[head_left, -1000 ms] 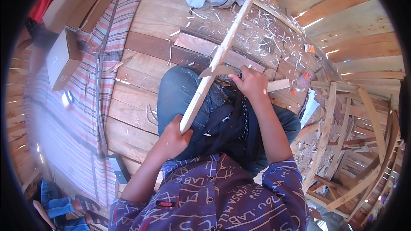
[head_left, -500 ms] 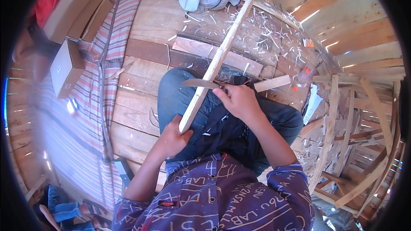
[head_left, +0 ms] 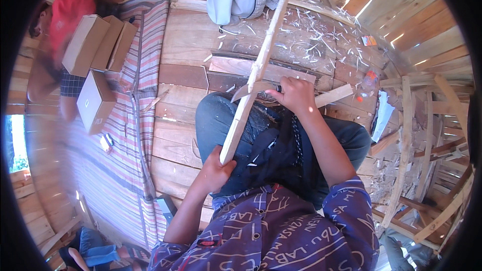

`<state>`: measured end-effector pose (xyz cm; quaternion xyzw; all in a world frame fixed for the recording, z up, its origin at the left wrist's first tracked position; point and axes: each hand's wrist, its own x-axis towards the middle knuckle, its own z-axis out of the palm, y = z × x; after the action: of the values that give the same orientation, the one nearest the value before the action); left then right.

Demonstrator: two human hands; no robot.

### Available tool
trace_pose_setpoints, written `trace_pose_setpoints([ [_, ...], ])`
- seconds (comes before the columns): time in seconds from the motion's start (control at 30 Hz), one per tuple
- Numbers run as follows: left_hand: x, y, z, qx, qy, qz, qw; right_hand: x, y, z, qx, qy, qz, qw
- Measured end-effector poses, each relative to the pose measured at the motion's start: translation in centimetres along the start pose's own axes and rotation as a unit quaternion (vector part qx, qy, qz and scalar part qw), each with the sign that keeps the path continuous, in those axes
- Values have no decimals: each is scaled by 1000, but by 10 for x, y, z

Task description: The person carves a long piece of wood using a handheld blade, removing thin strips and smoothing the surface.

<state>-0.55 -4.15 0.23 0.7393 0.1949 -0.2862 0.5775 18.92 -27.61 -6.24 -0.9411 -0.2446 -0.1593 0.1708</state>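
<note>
I see a cardboard box (head_left: 95, 101) on the striped mat (head_left: 125, 190). My left grip (head_left: 217, 171) is closed around the lower end of a pale stick (head_left: 236, 133), which slants up over the leg (head_left: 213, 115); a curved knife (head_left: 263, 86), clasped in my right grip (head_left: 297, 94), crosses it.

The stick (head_left: 238, 128) is pale cream, the shirt (head_left: 268, 228) white-lettered purple — the rug (head_left: 123, 165) striped pink-and-grey.

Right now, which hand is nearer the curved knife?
Right. The right hand grips the knife at its right end; the left hand holds the lower end of the stick, below and left of the knife.
</note>
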Motion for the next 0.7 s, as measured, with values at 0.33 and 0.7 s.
trace_pose_setpoints([
  [0.33,-2,0,1,-66,-34,-20,997,-20,-32,8,606,-194,430,640],
  [0.7,-3,11,11,-67,-14,-32,997,-18,-58,-34,196,-149,77,966],
])
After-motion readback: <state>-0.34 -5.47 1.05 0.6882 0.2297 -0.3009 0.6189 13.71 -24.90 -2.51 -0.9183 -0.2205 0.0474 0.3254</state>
